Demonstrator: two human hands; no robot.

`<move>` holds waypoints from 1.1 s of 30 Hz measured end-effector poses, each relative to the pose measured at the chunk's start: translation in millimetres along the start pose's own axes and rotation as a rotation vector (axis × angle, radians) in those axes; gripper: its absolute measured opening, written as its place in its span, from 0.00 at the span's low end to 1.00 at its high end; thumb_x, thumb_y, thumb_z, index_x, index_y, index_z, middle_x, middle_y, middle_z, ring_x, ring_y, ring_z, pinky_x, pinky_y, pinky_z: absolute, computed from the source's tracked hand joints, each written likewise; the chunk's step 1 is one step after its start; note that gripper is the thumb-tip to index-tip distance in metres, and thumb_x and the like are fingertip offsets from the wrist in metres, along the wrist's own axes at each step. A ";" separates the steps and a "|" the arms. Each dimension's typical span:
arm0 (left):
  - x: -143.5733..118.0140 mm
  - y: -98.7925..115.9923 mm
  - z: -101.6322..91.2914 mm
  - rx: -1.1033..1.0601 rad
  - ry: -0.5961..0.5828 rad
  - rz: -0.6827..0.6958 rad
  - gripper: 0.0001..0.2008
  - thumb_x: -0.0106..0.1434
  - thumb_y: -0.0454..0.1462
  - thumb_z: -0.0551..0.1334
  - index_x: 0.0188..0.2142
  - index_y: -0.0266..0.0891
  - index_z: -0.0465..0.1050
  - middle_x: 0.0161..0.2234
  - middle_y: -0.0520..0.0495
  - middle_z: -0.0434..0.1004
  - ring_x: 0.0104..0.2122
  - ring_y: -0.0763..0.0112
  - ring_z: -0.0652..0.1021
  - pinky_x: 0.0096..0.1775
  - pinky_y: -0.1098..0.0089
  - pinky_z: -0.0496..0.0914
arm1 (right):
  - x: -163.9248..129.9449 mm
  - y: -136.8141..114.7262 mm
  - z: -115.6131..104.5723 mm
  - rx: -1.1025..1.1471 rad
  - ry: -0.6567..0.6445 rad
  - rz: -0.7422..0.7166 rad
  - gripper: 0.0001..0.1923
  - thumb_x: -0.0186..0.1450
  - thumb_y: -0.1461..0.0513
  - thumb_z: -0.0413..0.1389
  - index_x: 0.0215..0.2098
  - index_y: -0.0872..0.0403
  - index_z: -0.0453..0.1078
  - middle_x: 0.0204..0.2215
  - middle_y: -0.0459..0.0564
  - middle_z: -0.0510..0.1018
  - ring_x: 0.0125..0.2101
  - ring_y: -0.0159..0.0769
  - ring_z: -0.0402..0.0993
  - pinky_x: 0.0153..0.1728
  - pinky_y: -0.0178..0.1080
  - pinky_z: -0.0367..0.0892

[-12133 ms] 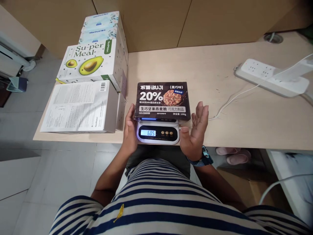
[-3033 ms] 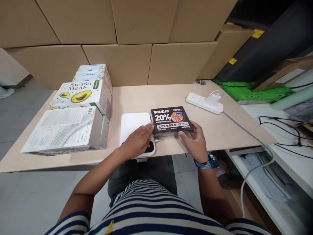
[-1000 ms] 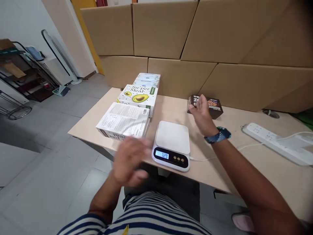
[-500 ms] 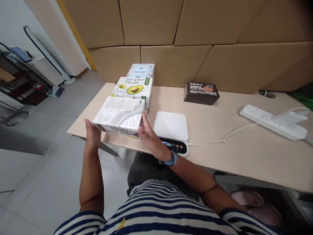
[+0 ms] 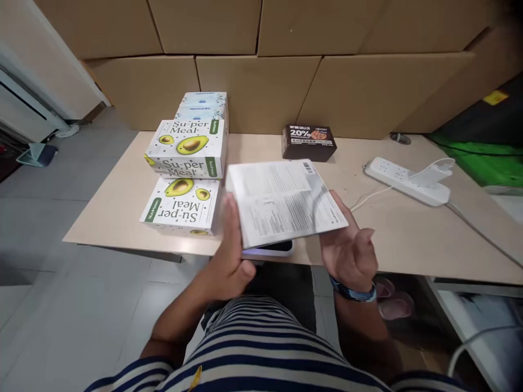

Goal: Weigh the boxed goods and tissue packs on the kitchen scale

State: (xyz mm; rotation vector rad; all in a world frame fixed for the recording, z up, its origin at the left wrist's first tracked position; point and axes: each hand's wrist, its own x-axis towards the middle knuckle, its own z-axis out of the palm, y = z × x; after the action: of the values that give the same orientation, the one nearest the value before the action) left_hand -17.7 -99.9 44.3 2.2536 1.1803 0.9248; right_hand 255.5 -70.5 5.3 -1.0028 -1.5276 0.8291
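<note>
Between my two hands is a white meal box [image 5: 281,204], its printed back with a barcode facing up. My left hand [image 5: 231,256] presses on its left side, and my right hand [image 5: 349,247] supports the right side from beneath. The box is over the white kitchen scale [image 5: 272,250] and hides most of it; only the front edge and dark panel show. To the left, an avocado-print "Su-per Meal" box [image 5: 183,204] lies at the front. Behind it sits another "Su-per Meal" box [image 5: 188,144], with light-blue packs [image 5: 202,106] farther back.
A dark "20%" box [image 5: 309,142] stands near the cardboard cartons [image 5: 257,90] lining the back. On the right, a white power strip [image 5: 406,179] has a plugged-in adapter, with cables running over the table [image 5: 408,234]. Pink slippers [image 5: 394,305] lie below on the right.
Both hands have carried the white meal box rightward, from the left stack to over the scale. The avocado-print box at the front left is now uncovered. My view has turned right.
</note>
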 end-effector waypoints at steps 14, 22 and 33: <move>50.8 -46.2 48.3 -0.238 0.344 -0.263 0.49 0.71 0.71 0.38 0.79 0.46 0.51 0.74 0.38 0.67 0.77 0.50 0.63 0.75 0.49 0.65 | 10.1 35.7 8.2 -0.115 -0.039 0.091 0.44 0.77 0.42 0.49 0.82 0.34 0.30 0.84 0.46 0.44 0.81 0.52 0.49 0.77 0.64 0.60; 51.9 -56.2 51.5 -0.377 0.386 -0.225 0.40 0.74 0.68 0.45 0.72 0.50 0.66 0.60 0.40 0.83 0.76 0.58 0.66 0.76 0.53 0.62 | 15.5 41.3 9.7 -0.004 -0.111 0.093 0.53 0.75 0.45 0.57 0.81 0.28 0.22 0.84 0.36 0.39 0.82 0.43 0.43 0.80 0.59 0.53; 48.6 -56.1 53.0 -0.361 0.385 -0.263 0.38 0.74 0.68 0.44 0.67 0.55 0.73 0.58 0.45 0.84 0.77 0.63 0.65 0.78 0.56 0.59 | 21.1 45.1 -0.8 -0.083 -0.139 0.099 0.55 0.73 0.42 0.59 0.82 0.31 0.24 0.83 0.42 0.44 0.81 0.48 0.49 0.78 0.62 0.56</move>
State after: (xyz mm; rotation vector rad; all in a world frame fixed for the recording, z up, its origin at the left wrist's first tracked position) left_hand 10.2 -32.3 -10.2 1.6374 1.3029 1.3751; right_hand 262.4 -33.0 -26.8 -1.1085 -1.6518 0.9273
